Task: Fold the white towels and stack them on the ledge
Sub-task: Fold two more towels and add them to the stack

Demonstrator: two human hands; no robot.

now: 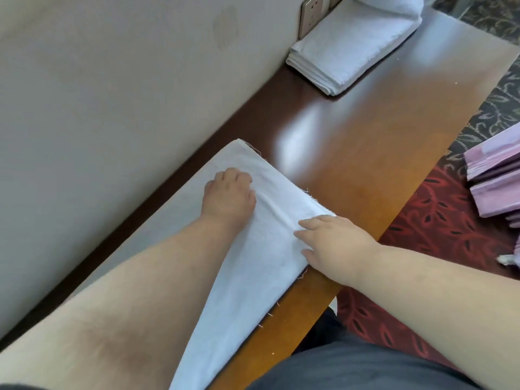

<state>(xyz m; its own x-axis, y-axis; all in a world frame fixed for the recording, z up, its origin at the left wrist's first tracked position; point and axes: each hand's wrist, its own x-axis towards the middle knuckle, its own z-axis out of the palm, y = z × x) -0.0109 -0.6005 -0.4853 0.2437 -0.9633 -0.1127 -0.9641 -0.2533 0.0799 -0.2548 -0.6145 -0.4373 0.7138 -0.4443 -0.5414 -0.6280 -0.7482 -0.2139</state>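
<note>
Fingers (242,184) of the left hand (229,197) are curling knuckle-down into the white towel (261,243); whether they are pinching cloth or only pressing cannot be told. Fingers (306,235) of the right hand (334,244) are lying nearly straight and flat, pressing the towel's near frayed edge, with nothing gripped.

Relative to the ledge (365,153), the towel is lying lengthwise along its near end, beside the wall (112,80), and is running toward the person's lap. Both forearms are reaching over it. A stack of folded towels (349,49) is sitting at the far end of the ledge, touching the wall below a wall socket (313,15). Off the ledge, on the patterned carpet (422,220), pink folded items (495,178) are lying.

Risks, as a judgement:
- The polished surface is offering little grip; uneven pressure from the two hands could be sliding the layers out of line, giving a crooked fold.
- The towel's outer edge is lying close to the ledge's front rim; a push outward could be tipping it onto the carpet.
- Loose threads along the frayed edge could be catching on fingers.

Writing: none is legible on any item.
</note>
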